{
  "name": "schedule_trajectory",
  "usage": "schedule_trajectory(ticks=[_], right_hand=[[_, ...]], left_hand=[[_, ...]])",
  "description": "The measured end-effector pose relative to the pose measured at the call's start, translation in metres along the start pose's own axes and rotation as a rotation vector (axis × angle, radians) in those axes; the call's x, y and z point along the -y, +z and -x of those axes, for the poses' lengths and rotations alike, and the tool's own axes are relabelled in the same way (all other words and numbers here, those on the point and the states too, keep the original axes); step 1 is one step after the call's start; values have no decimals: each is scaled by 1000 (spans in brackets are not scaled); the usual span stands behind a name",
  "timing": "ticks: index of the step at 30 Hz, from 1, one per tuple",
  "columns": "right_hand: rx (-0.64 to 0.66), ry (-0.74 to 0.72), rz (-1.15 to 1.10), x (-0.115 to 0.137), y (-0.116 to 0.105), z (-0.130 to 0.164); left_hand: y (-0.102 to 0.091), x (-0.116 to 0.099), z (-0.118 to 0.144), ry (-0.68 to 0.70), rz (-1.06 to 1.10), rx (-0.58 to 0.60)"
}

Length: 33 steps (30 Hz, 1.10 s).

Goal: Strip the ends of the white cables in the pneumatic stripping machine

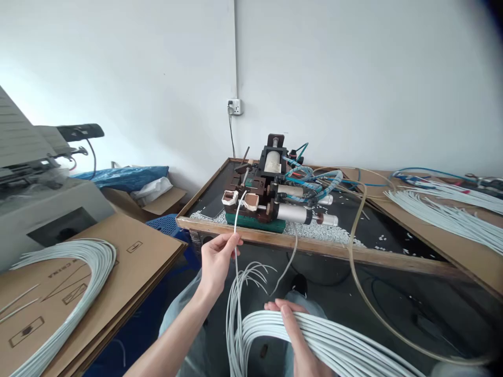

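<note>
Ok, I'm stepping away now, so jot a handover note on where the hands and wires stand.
Left hand: pinches one white wire, its tip up at the stripping machine.
Right hand: rests on the wire bundle across the lap.
Done: wires lie on the cardboard at left and on the table at right; whether they are processed cannot be told.
Left: the lap bundle.

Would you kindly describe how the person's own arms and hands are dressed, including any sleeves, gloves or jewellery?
Both are bare: the left hand and right hand wear no gloves, rings or watch, and no sleeve shows on either forearm.
</note>
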State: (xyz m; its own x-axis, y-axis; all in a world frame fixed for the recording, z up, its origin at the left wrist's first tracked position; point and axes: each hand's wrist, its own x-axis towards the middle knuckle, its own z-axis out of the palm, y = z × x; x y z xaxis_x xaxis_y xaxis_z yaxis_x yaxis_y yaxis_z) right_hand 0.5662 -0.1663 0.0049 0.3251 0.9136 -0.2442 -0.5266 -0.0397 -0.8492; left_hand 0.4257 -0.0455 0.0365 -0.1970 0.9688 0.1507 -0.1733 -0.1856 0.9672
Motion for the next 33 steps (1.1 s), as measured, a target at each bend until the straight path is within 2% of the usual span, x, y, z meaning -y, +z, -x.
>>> schedule_trajectory(ticks=[9,26,33], right_hand=[[-5,-119,38,4,-9,-11],[-66,-105,46,-11,-11,-19],[-54,-248,115,-21,-18,-33]], left_hand=[[17,9,-18,4,23,-72],[13,8,-24,-29,17,-33],[6,7,-14,92,-48,1]])
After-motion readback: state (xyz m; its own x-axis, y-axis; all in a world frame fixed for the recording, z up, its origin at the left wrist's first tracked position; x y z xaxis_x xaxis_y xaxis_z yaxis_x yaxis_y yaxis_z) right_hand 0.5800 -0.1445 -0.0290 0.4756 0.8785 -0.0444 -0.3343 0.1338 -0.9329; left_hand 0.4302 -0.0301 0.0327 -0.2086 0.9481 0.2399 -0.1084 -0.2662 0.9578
